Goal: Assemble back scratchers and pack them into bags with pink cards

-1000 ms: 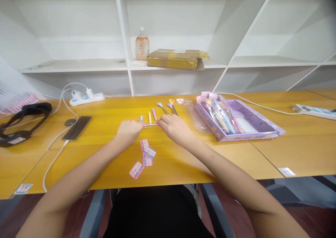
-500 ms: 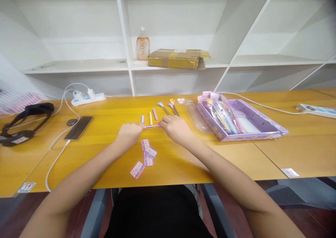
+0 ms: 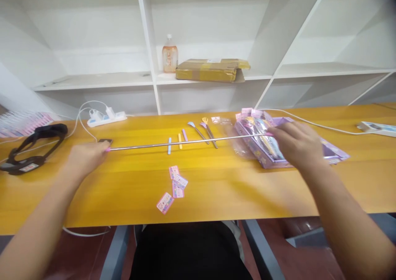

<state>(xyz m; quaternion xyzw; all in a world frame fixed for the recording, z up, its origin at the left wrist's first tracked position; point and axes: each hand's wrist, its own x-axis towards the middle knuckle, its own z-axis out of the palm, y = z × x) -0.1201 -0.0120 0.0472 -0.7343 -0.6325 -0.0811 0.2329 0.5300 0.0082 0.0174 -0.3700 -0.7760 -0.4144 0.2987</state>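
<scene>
A thin metal telescopic back scratcher (image 3: 185,142) with pink ends stretches, drawn out long, between my two hands above the table. My left hand (image 3: 88,158) is closed around one pink end, over by the phone. At the other end, my right hand (image 3: 295,144) grips the pink part in front of the purple box; the fingers cover the tip. Behind the rod lie short blue (image 3: 169,147), yellow (image 3: 180,142) and purple (image 3: 185,135) handle sleeves. Other metal back scratchers (image 3: 199,132) with blue, purple and yellow hand-shaped heads rest beside them. Several pink cards (image 3: 165,202) lie nearer me.
The purple box (image 3: 335,153) on the right holds wrapped back scratchers (image 3: 260,129), with clear plastic wrapping (image 3: 239,146) beside it. At left are a black headset (image 3: 34,148), a phone (image 3: 105,141) and a power strip (image 3: 107,118) with cables. A bottle (image 3: 170,55) and carton (image 3: 212,70) stand on the shelf.
My hands have moved far apart, left and right, and the back scratcher between them has lengthened from a short rod to a long one. The sleeves and cards have stayed put.
</scene>
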